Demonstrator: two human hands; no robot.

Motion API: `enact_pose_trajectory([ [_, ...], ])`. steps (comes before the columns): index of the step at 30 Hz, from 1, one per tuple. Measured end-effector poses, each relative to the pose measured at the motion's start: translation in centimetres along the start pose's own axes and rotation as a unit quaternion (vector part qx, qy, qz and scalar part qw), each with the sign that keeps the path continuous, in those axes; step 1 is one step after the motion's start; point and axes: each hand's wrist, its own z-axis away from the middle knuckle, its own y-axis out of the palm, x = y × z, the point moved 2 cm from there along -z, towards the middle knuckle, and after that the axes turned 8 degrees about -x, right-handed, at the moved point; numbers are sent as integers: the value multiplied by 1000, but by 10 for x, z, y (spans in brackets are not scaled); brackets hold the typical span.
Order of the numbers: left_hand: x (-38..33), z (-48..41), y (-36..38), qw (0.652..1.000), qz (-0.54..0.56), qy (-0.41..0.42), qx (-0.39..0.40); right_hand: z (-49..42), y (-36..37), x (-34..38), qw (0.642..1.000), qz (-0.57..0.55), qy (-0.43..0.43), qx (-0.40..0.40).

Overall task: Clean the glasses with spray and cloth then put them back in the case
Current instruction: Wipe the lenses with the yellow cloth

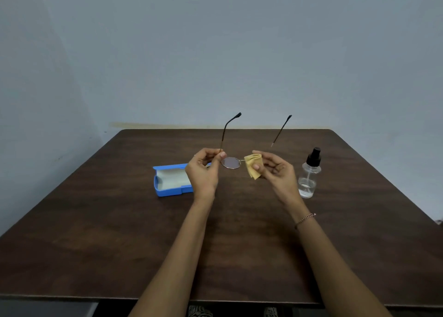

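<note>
The wire-rimmed glasses (231, 162) are held above the wooden table (239, 244), with the temples unfolded and pointed away. One end of the frame is pinched between the thumb and fingertips of the left hand (203, 173). The other lens is hidden by a folded yellow cloth (253, 166), which is clamped around it by the right hand (279, 173). The open blue case (170, 180) is partly covered by the left hand. A clear spray bottle (308, 177) is seen standing at the right.

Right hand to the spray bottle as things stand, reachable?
Probably yes. The bottle stands upright on the table just right of the right hand, with nothing between them. But that hand is pinching the cloth at the glasses, so it would have to let go first.
</note>
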Motion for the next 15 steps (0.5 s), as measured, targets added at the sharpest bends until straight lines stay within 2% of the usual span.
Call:
enact_pose_trajectory([
  [6,12,7,20,1000,7,8,17,-10,-14,-2,993,35,-15,-109],
  [8,12,10,22,999,6,21,24,-7,-10,0,985,81,-56,-140],
  [10,12,14,25,999,12,30,37,-5,-7,2,963,159,-147,-159],
  [12,11,17,28,998,7,38,52,-3,-4,4,925,255,-236,-155],
  [15,13,21,32,996,2,52,72,-1,3,0,887,355,-264,-135],
])
